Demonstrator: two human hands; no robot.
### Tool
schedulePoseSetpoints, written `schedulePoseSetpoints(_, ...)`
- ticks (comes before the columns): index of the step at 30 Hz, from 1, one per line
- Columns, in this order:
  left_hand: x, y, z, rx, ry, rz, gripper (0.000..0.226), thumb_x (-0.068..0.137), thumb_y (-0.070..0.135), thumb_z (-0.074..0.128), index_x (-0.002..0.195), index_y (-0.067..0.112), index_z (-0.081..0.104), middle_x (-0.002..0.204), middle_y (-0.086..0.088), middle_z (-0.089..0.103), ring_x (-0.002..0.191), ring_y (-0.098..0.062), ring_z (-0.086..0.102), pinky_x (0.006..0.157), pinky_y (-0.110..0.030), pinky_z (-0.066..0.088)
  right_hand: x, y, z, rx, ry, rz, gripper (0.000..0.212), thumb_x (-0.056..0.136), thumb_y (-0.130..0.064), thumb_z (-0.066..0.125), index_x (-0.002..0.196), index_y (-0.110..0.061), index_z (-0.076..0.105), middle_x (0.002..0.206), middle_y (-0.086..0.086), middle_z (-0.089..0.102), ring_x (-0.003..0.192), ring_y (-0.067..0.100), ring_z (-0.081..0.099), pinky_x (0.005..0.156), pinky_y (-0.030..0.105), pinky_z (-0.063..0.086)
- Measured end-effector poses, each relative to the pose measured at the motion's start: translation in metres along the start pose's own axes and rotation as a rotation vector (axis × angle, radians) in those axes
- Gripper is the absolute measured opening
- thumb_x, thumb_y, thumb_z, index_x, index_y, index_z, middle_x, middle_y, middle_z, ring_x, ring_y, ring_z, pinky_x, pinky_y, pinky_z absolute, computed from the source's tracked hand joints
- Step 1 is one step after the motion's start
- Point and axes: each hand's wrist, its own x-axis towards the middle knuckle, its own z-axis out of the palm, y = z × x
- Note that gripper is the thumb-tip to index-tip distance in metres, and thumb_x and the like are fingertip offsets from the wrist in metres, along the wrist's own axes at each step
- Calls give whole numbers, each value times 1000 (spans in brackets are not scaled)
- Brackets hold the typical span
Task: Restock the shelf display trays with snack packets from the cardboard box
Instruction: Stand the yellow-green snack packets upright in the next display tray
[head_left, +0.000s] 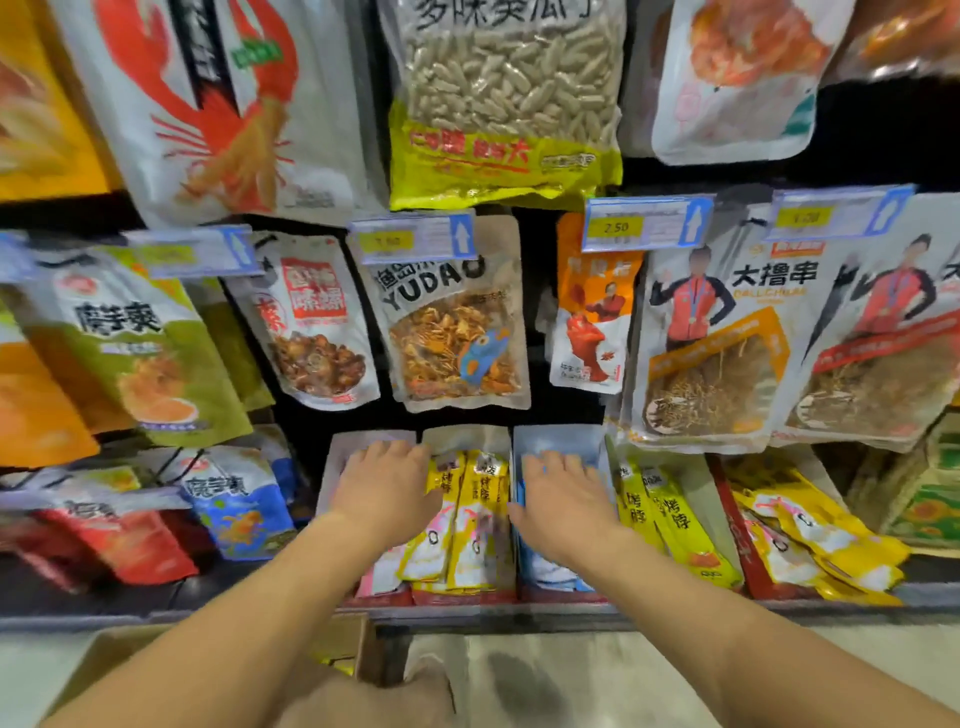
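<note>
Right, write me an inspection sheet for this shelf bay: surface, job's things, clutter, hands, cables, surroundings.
Surface: bottom shelf carries display trays side by side.
Job's things: yellow packets fill the middle tray; cardboard box sits below, lower left.
Clutter: loose packets lie heaped to the right.
Hands: left hand lies flat in the left tray, right hand flat in the blue tray; neither visibly grips anything.
Cables: nothing seen.
Surroundings: hanging snack bags and price tags above.
</note>
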Motion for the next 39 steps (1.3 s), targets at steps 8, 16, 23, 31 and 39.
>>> schedulePoseSetpoints(8, -59, -117, -4, -43, 40, -216, 58, 95, 54, 44, 142, 21, 43, 141, -4, 52, 131, -30, 46, 104, -41, 39, 24, -133, -22, -18, 53, -240, 58, 100, -49, 43, 145, -13, 36, 145, 12, 41, 134, 35, 38, 108, 49, 34)
schedulePoseSetpoints(16, -110, -216, 33, -29, 50, -380, 58, 92, 54, 46, 140, 21, 45, 141, -3, 53, 130, -29, 47, 100, -41, 41, 44, -246, -20, -77, 43, -417, 54, 94, -46, 48, 138, -15, 41, 138, 10, 46, 129, 35, 41, 104, 49, 38)
schedulePoseSetpoints(23, -141, -268, 79, -45, 33, -552, 52, 87, 52, 47, 130, 22, 51, 137, -2, 56, 124, -29, 51, 98, -40, 41, 51, -319, 8, -148, 10, -526, 51, 96, -45, 48, 135, -11, 43, 137, 13, 47, 123, 38, 44, 101, 49, 39)
schedulePoseSetpoints(31, -164, -289, 156, -161, -100, -644, 48, 89, 47, 48, 130, 22, 49, 134, -2, 56, 126, -28, 49, 100, -41, 39, 55, -368, 85, -203, -77, -601, 60, 97, -46, 49, 143, -10, 38, 143, 14, 46, 129, 38, 44, 101, 49, 39)
schedulePoseSetpoints(39, -181, -290, 239, -291, -330, -759, 47, 94, 51, 45, 130, 21, 47, 135, -5, 53, 128, -30, 45, 97, -44, 40, 50, -377, 170, -197, -255, -623, 56, 98, -45, 47, 142, -12, 37, 138, 12, 49, 126, 36, 46, 100, 48, 40)
